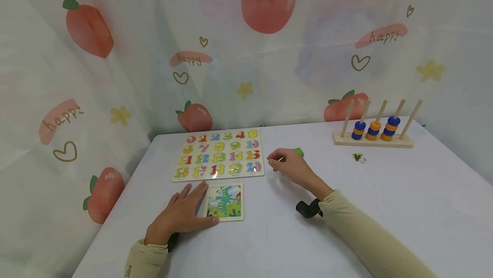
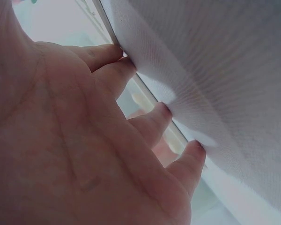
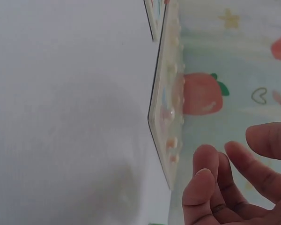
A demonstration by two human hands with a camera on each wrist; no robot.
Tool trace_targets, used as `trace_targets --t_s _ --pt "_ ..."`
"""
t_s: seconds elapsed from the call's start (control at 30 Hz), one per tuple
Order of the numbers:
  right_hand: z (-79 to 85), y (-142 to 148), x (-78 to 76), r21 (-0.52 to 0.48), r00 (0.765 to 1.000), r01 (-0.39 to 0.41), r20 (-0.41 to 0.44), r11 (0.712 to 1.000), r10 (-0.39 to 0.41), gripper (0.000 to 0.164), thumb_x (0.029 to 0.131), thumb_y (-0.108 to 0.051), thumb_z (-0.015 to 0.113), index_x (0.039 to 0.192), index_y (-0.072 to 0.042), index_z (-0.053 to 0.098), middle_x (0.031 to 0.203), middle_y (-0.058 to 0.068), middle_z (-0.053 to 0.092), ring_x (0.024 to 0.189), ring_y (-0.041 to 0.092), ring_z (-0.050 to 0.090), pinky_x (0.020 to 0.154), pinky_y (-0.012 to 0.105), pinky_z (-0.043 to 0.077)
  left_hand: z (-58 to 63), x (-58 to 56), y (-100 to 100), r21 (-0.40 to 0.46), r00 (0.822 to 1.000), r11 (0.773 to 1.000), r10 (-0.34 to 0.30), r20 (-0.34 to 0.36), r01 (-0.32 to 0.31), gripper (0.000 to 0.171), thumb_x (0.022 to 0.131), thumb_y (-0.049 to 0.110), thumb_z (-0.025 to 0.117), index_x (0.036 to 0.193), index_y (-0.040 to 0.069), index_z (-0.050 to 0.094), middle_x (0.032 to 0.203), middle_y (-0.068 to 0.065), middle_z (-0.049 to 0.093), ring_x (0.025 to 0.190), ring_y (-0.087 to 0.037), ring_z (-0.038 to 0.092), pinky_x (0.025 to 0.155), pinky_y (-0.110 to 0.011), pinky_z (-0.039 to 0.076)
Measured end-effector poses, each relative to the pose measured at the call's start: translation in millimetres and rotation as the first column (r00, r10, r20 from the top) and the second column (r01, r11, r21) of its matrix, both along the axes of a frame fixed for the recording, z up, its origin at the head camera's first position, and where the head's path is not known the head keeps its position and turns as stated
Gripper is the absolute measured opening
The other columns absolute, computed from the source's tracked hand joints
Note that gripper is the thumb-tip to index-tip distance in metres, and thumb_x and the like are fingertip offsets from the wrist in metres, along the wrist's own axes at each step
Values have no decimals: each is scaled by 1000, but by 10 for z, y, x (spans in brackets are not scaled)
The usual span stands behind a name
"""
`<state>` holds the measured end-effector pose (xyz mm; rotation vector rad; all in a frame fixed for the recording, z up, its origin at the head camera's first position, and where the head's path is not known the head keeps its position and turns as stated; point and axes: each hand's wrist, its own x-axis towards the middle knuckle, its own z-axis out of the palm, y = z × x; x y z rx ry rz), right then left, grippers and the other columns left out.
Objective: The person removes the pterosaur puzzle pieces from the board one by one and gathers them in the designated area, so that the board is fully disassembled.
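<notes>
A small picture puzzle (image 1: 225, 201) with a green dinosaur in a pale frame lies on the white table. My left hand (image 1: 184, 209) rests at its left side, fingers spread, with the thumb at its lower left corner. In the left wrist view the fingertips (image 2: 165, 110) of that hand touch the tabletop. My right hand (image 1: 290, 165) hovers just right of the number board (image 1: 218, 180). Its fingers (image 3: 205, 161) are loosely bent, and the right wrist view shows nothing held. Behind this hand a bright green object (image 1: 299, 152) is partly hidden; its kind cannot be told.
A wooden bead rack (image 1: 372, 141) with upright pegs and blue and orange beads stands at the back right. In front of it lies a small multicoloured piece (image 1: 360, 158). A fruit-printed curtain (image 1: 269, 76) hangs behind the table.
</notes>
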<state>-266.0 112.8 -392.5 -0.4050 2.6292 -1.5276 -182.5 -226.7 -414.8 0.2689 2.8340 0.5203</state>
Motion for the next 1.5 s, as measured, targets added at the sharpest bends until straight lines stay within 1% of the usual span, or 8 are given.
trace_targets --t_s 0.17,0.33,0.43,0.7,0.9,1.17,1.37,1.5 --pt "6 -198 71 -9 999 -42 1 999 42 22 105 -14 67 119 1 74 105 14 72 93 30 65 76 33 55 6 -8 0 -8 1000 1000 6 5 -6 114 82 65 84 169 12 34 174 -11 30 160 -48 15 125 -71 10" --pt "-16 -352 110 -13 997 -82 -4 997 82 19 104 -14 68 116 0 75 103 6 70 88 22 64 75 32 54 35 11 15 -19 1000 1000 9 0 -9 113 82 64 85 169 12 34 174 -11 31 159 -48 17 124 -71 12" --pt "-34 -432 124 -19 995 -103 1 994 103 20 104 -13 68 117 1 75 101 4 69 86 20 64 74 31 54 35 11 21 -23 1000 1000 12 0 -12 114 81 64 85 169 12 34 174 -11 31 159 -48 17 124 -71 12" --pt "-64 -594 164 -19 988 -154 -22 988 154 18 103 -11 68 115 0 76 100 2 69 86 20 63 74 32 53 5 -5 2 -30 1000 1000 8 -3 -8 114 82 66 84 169 13 34 174 -10 31 159 -47 17 124 -72 13" --pt "-74 -698 192 21 980 -198 -24 980 199 18 102 -11 70 114 -1 76 99 1 67 88 20 60 73 31 52 -1 -19 -1 -37 1000 999 9 7 -8 114 81 67 84 169 13 34 174 -10 31 159 -48 17 123 -72 13" --pt "-50 -858 205 126 951 -290 -74 949 300 22 99 -9 73 119 0 76 105 3 67 98 21 61 81 32 55 24 -29 -2 -44 1000 999 -3 -2 3 113 82 67 84 168 12 35 173 -11 32 159 -49 18 123 -73 14" --pt "-64 -1000 216 204 925 -353 -69 913 373 22 99 -9 74 120 -2 77 114 8 65 108 25 61 92 39 55 21 -31 -8 -41 1000 999 -13 -5 13 112 83 67 83 168 11 35 173 -12 33 159 -49 18 122 -74 15" --pt "-86 -1077 215 237 913 -382 -52 893 404 22 99 -7 75 120 -4 78 117 10 63 107 24 59 93 40 53 10 -27 -9 -37 1000 999 -15 -2 15 112 83 67 82 168 11 35 173 -11 32 159 -49 17 122 -74 15"
